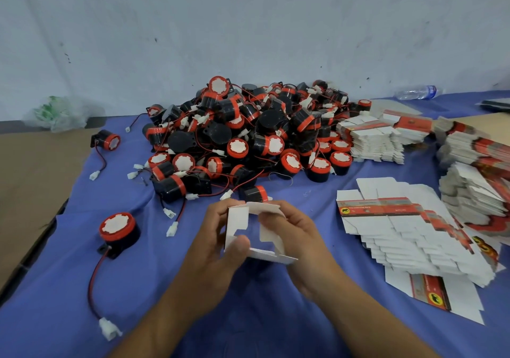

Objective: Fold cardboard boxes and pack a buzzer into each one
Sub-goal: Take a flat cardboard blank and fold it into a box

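Both hands are clamped on a half-folded white cardboard box (238, 218), held just above the blue cloth (69, 288). The left hand (220, 243) grips its left side and the right hand (299, 236) pinches an upper flap. Behind lies a heap of black-and-red round buzzers (248, 137). To the right, fanned flat white box blanks (400, 228) show a red band and a black animal on a yellow disc; the lettering is too small to read.

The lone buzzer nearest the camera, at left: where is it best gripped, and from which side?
Likely from above, fingers on opposite sides of the buzzer, on its black body just under the red rim. Its face tilts up and its sides stand free. The mounting tab and wire trail to the near left, so avoid those.
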Motion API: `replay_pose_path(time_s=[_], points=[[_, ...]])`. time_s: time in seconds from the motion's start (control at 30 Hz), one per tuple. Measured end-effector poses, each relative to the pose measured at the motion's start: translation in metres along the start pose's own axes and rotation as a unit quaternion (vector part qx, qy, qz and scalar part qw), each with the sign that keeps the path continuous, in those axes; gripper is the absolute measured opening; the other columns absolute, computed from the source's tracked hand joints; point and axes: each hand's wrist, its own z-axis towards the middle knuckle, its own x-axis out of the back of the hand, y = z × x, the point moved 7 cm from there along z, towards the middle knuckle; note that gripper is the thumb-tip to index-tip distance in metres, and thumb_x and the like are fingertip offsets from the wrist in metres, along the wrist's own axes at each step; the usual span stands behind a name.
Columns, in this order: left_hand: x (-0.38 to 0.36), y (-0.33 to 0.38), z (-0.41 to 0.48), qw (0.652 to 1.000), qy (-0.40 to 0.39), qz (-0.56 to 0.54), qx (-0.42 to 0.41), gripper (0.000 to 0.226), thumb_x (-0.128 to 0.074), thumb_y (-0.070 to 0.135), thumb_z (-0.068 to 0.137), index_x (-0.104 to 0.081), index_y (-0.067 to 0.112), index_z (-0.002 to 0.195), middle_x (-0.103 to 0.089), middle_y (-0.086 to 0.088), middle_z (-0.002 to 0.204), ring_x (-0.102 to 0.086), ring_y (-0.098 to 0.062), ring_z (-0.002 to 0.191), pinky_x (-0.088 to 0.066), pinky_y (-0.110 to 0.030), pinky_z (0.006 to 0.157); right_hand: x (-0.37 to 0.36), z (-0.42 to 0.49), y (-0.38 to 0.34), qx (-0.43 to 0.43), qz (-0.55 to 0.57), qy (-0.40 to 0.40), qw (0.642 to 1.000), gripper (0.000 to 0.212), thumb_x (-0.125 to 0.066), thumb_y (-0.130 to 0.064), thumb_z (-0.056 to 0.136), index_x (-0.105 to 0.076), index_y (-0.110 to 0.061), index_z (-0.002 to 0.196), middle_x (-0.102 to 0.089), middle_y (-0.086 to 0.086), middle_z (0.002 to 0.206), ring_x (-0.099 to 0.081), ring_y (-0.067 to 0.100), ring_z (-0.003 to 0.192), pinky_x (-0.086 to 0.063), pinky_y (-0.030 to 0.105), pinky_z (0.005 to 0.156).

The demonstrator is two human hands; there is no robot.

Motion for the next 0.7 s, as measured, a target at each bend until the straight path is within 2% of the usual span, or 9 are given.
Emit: replay_pose_path(time_s=[0.1, 0.23, 0.33, 0.4, 0.47, 0.57, 0.63, 0.67, 0.7], points=[[0.003, 0.003, 0.000, 0.999, 0.050, 0.019, -0.001, 0.038, -0.049, 0.049, 0.094, -0.055, 0.021, 0.119, -0.057, 0.002, 0.099, -0.055, -0.022, 0.089, -0.051, -0.024, 0.077, -0.010, -0.002, 0.000, 0.025, -0.005, -0.040, 0.999, 0.009, -0.064, -0.032, 0.088, -0.072, -0.028, 0.087, -0.061, -0.008, 0.074, -0.055, 0.008, 0.069, -0.044, 0.027, 0.065], [0.011, -0.009, 0.003, 0.995, 0.082, -0.009, 0.062, 0.022, -0.050, 0.035, 0.096, -0.063, 0.021, 0.107, -0.066, 0.003, 0.099, -0.062, -0.009, 0.088, -0.048, -0.014, 0.070, -0.019, -0.004, 0.008, -0.004, 0.020, -0.082, 0.996, 0.038, -0.058, -0.061, 0.079, -0.072, -0.032, 0.100, -0.069, -0.006, 0.087, -0.063, 0.008, 0.078, -0.048, 0.022, 0.061], [0.018, -0.018, 0.004, 0.989, 0.103, -0.051, 0.097, 0.012, -0.055, 0.032, 0.097, -0.067, 0.030, 0.096, -0.068, -0.003, 0.099, -0.064, -0.021, 0.092, -0.052, -0.029, 0.075, -0.019, -0.003, 0.011, -0.006, -0.020, -0.093, 0.995, 0.031, -0.058, -0.049, 0.081, -0.069, -0.036, 0.107, -0.070, -0.006, 0.093, -0.063, 0.008, 0.082, -0.050, 0.020, 0.064], [0.018, -0.017, 0.005, 0.990, 0.090, -0.060, 0.089, 0.022, -0.047, 0.030, 0.099, -0.068, 0.026, 0.104, -0.069, -0.004, 0.106, -0.064, -0.026, 0.099, -0.053, -0.042, 0.085, -0.022, -0.005, 0.007, 0.040, -0.029, -0.108, 0.993, 0.029, -0.065, -0.029, 0.085, -0.065, -0.027, 0.114, -0.068, -0.003, 0.091, -0.061, 0.009, 0.081, -0.050, 0.020, 0.067], [0.015, -0.017, 0.004, 0.991, 0.072, -0.076, 0.079, 0.036, -0.040, 0.037, 0.100, -0.062, 0.023, 0.126, -0.065, -0.001, 0.125, -0.060, -0.022, 0.117, -0.047, -0.044, 0.100, -0.020, -0.005, 0.002, 0.055, 0.010, -0.082, 0.995, 0.026, -0.066, -0.019, 0.085, -0.066, -0.023, 0.111, -0.068, 0.002, 0.094, -0.060, 0.014, 0.084, -0.050, 0.024, 0.068], [0.007, -0.011, 0.000, 0.997, 0.051, -0.034, 0.045, 0.069, -0.055, 0.066, 0.087, -0.033, 0.039, 0.146, -0.045, 0.023, 0.146, -0.043, -0.002, 0.135, -0.041, -0.021, 0.105, -0.014, -0.002, 0.002, 0.034, 0.078, -0.036, 0.996, 0.030, -0.065, -0.020, 0.083, -0.064, -0.021, 0.113, -0.066, 0.013, 0.096, -0.054, 0.027, 0.085, -0.044, 0.034, 0.066], [-0.003, -0.004, -0.002, 0.997, 0.028, 0.077, 0.004, 0.089, -0.065, 0.067, 0.079, -0.024, 0.036, 0.151, -0.035, 0.019, 0.152, -0.037, -0.004, 0.140, -0.038, -0.016, 0.104, -0.012, -0.001, 0.001, 0.020, 0.119, -0.030, 0.992, 0.035, -0.069, -0.020, 0.083, -0.059, -0.015, 0.116, -0.064, 0.024, 0.103, -0.054, 0.033, 0.091, -0.046, 0.050, 0.077], [-0.005, -0.001, -0.002, 0.990, 0.034, 0.133, -0.022, 0.092, -0.066, 0.067, 0.077, -0.025, 0.031, 0.151, -0.032, 0.015, 0.153, -0.033, -0.007, 0.142, -0.035, -0.015, 0.106, -0.012, -0.002, 0.000, 0.022, 0.129, -0.039, 0.991, 0.033, -0.071, -0.022, 0.083, -0.060, -0.017, 0.114, -0.061, 0.026, 0.102, -0.053, 0.033, 0.091, -0.046, 0.053, 0.081], [-0.004, 0.003, -0.002, 0.983, 0.050, 0.170, -0.043, 0.091, -0.066, 0.067, 0.077, -0.029, 0.028, 0.150, -0.032, 0.012, 0.152, -0.031, -0.008, 0.142, -0.032, -0.013, 0.107, -0.014, -0.003, -0.001, 0.026, 0.128, -0.055, 0.990, 0.030, -0.074, -0.025, 0.083, -0.061, -0.021, 0.109, -0.058, 0.024, 0.099, -0.053, 0.031, 0.086, -0.047, 0.049, 0.077]])
